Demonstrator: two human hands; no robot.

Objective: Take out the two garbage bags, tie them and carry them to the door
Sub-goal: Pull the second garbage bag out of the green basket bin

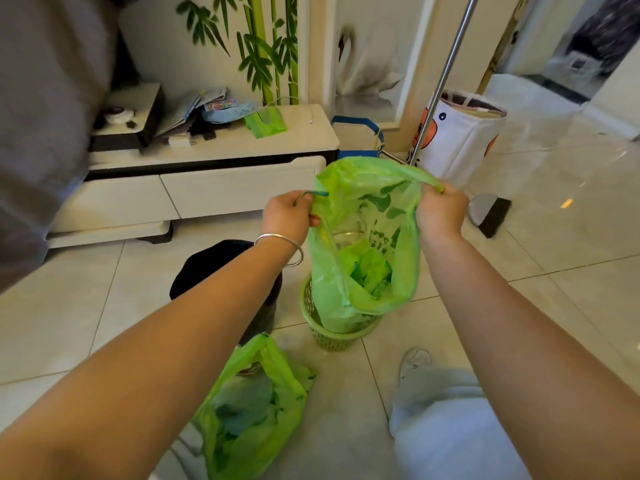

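Above the small green basket [329,336] on the tiled floor [554,237], a green garbage bag [349,271] hangs open between two hands. Its lower part is inside the basket, and its upper part is lifted well above the rim. The left hand [287,216] is closed on the left handle of this bag, with the thin twisted strip passing through the fingers. The right hand [441,211] is closed on the right handle, which is stretched in an arc across the mouth of the bag. Both hands are at about the same height and well apart, so the opening is wide. Inside I can see crumpled green and bluish things at the bottom. A silver bracelet [280,244] sits on the left wrist.

On the floor nearer to the person, below the left forearm, lies the second green bag [252,407]. It is not tied; its mouth is loose and the handles stand up a little. It has some dark greenish content inside. Just behind it stands a dark bin [225,268], partly hidden by the left arm, beside the green basket.

At the back is a low white cabinet [207,188] with drawers, and on its top lie papers and a folded green bag [265,123]. To the right, a white fabric hamper [460,140] with a cartoon face stands near a metal pole [443,81]. A leg in light trousers and a white shoe [414,363] are at the bottom right.
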